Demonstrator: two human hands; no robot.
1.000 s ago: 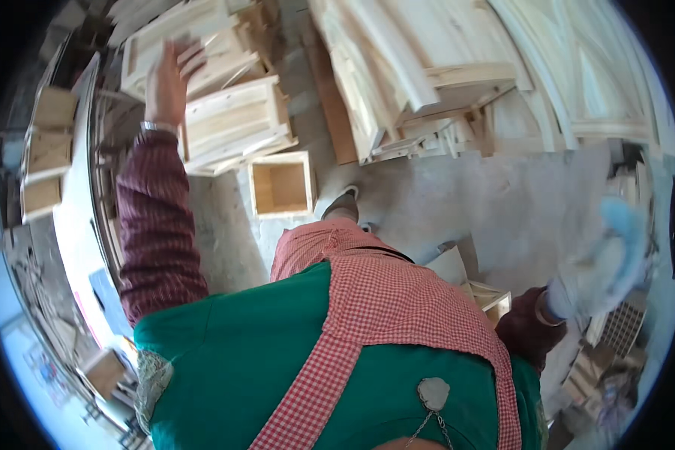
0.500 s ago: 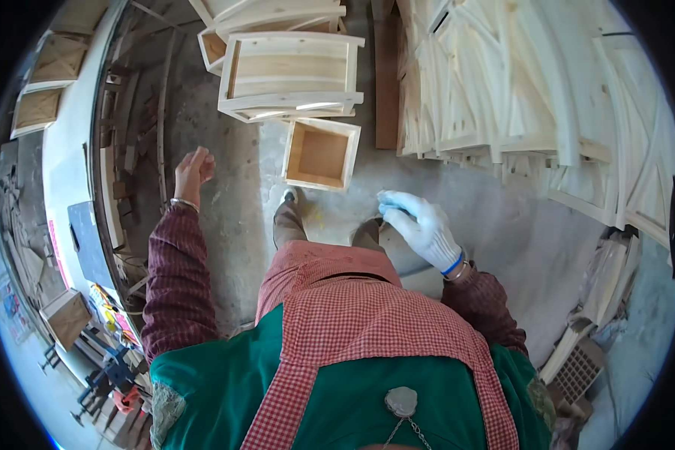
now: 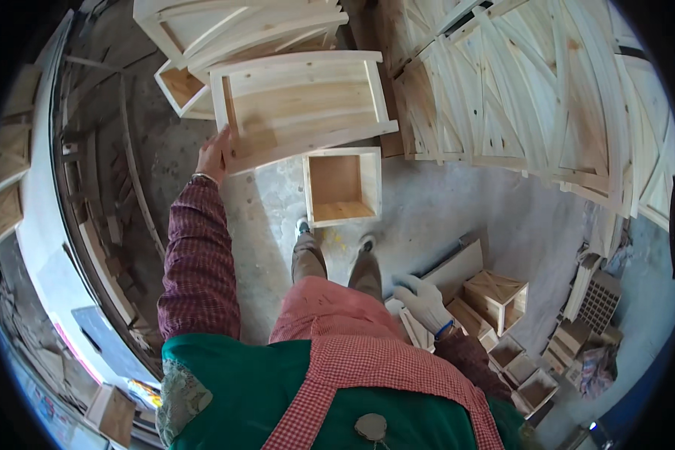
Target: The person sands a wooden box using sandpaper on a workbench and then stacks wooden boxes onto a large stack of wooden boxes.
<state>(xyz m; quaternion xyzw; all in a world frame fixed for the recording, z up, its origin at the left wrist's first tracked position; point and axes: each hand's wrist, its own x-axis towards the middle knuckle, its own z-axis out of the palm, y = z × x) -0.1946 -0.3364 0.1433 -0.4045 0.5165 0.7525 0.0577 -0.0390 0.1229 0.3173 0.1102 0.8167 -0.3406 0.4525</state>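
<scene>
My bare left hand point(image 3: 214, 155) is closed on the near left corner of a pale, unpainted wooden cabinet frame point(image 3: 307, 101), which has a recessed plank panel. The frame is tilted, and its far side lies close to more wooden frames. Just below its near edge stands a small open wooden box point(image 3: 343, 186) on the floor, in front of my feet. My right hand point(image 3: 423, 303), in a white work glove with a blue cuff edge, hangs low at my right side. Its fingers are loosely bent and apart, with nothing visible in them.
Stacked wooden frames point(image 3: 240, 30) stand beyond the cabinet frame. A row of braced wooden panels point(image 3: 517, 97) fills the far right. Several small wooden boxes point(image 3: 499, 296) sit at my right. A long white-topped table point(image 3: 45, 240) runs along the left.
My left hand has reached forward and taken hold of the cabinet frame, which now sits at a different tilt. My gloved right hand has dropped lower. The view has turned, showing boxes at right.
</scene>
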